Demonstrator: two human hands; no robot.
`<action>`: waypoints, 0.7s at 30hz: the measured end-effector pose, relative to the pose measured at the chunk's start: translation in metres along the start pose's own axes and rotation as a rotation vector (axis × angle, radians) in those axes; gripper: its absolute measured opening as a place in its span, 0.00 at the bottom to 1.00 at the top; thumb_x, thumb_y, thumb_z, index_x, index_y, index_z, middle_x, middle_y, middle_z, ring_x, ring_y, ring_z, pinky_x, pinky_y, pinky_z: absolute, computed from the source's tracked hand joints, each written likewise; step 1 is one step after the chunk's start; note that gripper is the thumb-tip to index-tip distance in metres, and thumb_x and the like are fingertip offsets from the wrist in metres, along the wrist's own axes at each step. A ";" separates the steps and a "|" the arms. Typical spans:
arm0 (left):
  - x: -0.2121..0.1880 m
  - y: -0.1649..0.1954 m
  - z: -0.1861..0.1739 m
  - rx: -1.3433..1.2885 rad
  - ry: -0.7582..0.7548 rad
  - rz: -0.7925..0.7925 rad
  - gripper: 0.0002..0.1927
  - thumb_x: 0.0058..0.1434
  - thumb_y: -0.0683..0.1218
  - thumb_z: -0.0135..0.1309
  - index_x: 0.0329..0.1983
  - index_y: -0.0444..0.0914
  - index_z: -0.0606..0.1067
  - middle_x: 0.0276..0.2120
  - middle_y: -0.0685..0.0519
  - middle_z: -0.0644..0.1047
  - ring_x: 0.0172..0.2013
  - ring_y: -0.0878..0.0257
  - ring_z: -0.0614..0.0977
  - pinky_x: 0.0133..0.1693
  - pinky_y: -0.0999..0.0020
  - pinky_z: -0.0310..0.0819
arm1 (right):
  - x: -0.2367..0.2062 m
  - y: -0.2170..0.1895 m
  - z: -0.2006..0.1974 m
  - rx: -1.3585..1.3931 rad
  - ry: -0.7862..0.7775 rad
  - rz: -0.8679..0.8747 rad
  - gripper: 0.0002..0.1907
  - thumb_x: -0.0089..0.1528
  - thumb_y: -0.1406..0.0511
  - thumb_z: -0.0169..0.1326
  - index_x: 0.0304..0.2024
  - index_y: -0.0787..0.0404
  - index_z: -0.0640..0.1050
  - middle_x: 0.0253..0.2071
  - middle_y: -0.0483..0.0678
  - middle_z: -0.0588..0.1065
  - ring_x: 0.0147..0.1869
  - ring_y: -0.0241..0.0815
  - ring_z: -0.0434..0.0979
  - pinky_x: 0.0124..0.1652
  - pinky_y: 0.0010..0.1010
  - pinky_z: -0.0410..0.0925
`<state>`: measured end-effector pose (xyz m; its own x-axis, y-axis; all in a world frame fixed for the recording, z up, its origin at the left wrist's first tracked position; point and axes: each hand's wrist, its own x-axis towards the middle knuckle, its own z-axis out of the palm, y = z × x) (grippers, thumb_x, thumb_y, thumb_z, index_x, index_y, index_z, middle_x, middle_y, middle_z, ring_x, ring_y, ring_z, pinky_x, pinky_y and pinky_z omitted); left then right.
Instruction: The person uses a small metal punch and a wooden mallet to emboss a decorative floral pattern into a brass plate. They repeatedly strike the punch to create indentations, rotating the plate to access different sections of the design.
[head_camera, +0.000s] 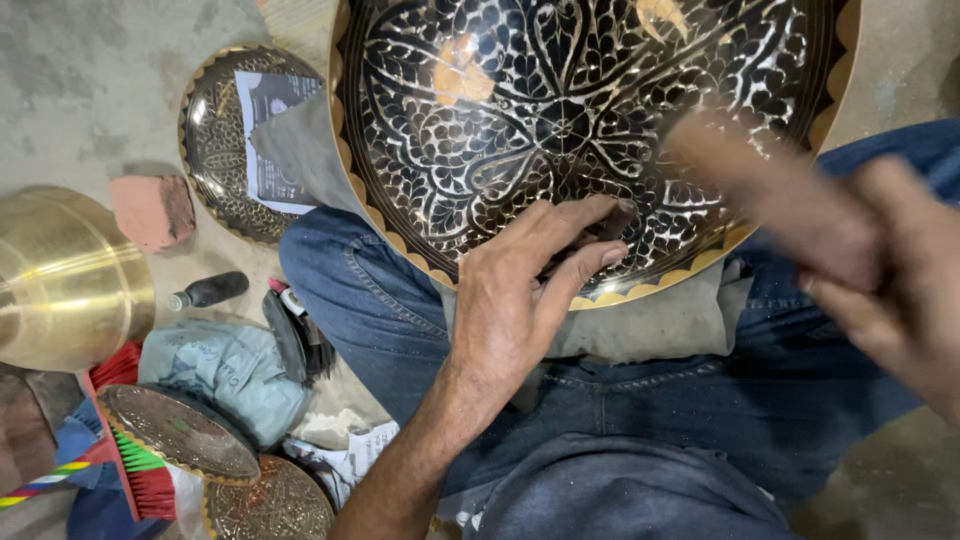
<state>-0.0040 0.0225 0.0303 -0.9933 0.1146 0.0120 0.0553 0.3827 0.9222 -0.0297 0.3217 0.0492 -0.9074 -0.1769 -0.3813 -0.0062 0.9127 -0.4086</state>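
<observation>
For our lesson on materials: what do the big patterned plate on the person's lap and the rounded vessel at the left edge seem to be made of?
The patterned plate looks like brass, blackened and engraved: a golden scalloped rim, with shiny floral lines against a dark ground. The rounded vessel seems to be polished plain brass: smooth, yellow and mirror-bright. The left hand rests on the plate's lower rim.

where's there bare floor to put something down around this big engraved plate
Bare concrete floor shows at the upper left, bordered by the smaller plate, the pink block and the brass bowl. Another patch lies at the lower right beside the jeans. The lower left is crowded with plates, a brush and cloth.
</observation>
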 end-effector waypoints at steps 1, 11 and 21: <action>0.000 0.000 0.000 0.004 -0.004 -0.008 0.17 0.67 0.48 0.59 0.58 0.37 0.78 0.46 0.50 0.83 0.42 0.62 0.87 0.43 0.67 0.83 | 0.002 -0.005 -0.004 -0.076 -0.035 -0.008 0.22 0.57 0.71 0.62 0.52 0.66 0.71 0.36 0.54 0.74 0.38 0.46 0.80 0.37 0.36 0.75; -0.006 0.010 -0.007 -0.087 0.053 0.052 0.13 0.68 0.41 0.60 0.55 0.35 0.78 0.47 0.49 0.83 0.43 0.62 0.87 0.47 0.67 0.83 | -0.005 0.042 0.009 -0.097 0.071 -0.139 0.28 0.58 0.65 0.61 0.57 0.67 0.69 0.39 0.54 0.76 0.42 0.44 0.81 0.40 0.32 0.73; -0.021 -0.037 -0.051 -0.335 0.974 0.245 0.14 0.74 0.39 0.58 0.58 0.32 0.69 0.47 0.44 0.79 0.37 0.56 0.86 0.37 0.63 0.88 | 0.059 0.084 0.022 0.697 0.179 0.229 0.29 0.78 0.49 0.49 0.30 0.63 0.67 0.26 0.47 0.66 0.38 0.38 0.72 0.41 0.30 0.68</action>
<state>0.0092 -0.0408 0.0157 -0.6192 -0.6870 0.3802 0.3819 0.1596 0.9103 -0.0749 0.3800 -0.0262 -0.9087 0.1065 -0.4037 0.4045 0.4644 -0.7879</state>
